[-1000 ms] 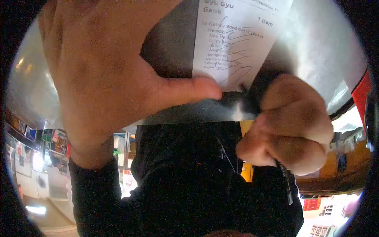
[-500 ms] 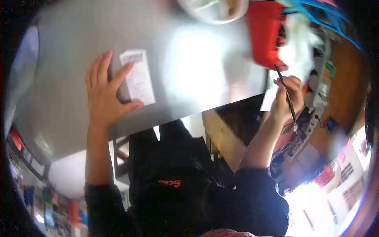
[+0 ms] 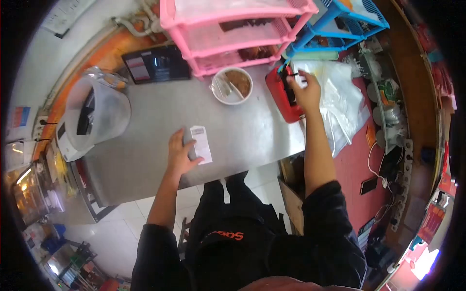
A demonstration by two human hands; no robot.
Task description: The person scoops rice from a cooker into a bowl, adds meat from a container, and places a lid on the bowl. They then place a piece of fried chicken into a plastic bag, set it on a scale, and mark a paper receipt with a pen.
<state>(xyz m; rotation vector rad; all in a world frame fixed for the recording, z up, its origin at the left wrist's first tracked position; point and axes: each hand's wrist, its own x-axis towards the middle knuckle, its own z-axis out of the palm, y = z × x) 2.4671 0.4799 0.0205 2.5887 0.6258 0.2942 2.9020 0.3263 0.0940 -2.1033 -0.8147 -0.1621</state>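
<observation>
A narrow white printed receipt (image 3: 202, 145) lies flat on the metal table. My left hand (image 3: 181, 154) is open with fingers spread, its thumb and index finger at the receipt's left edge. My right hand (image 3: 307, 92) is bent over the side of a red basket (image 3: 284, 99). Its thumb and index finger are closed around a dark pen (image 3: 294, 74), of which only a short end shows. The rest of the pen is hidden by the fingers, and the basket's dark contents are hard to make out.
A white bowl (image 3: 231, 86) with brown food and a packet stands behind. Pink shelves (image 3: 233, 39) and a blue rack (image 3: 335, 29) rise at the back. A tablet (image 3: 158, 64) and a clear tub (image 3: 104, 114) are left. Plastic bags (image 3: 335, 106) lie right.
My right hand has moved forward from the table's right edge to the red basket, the pen in it now mostly hidden. My left hand stays at the receipt. The view has shifted, showing the shelves.
</observation>
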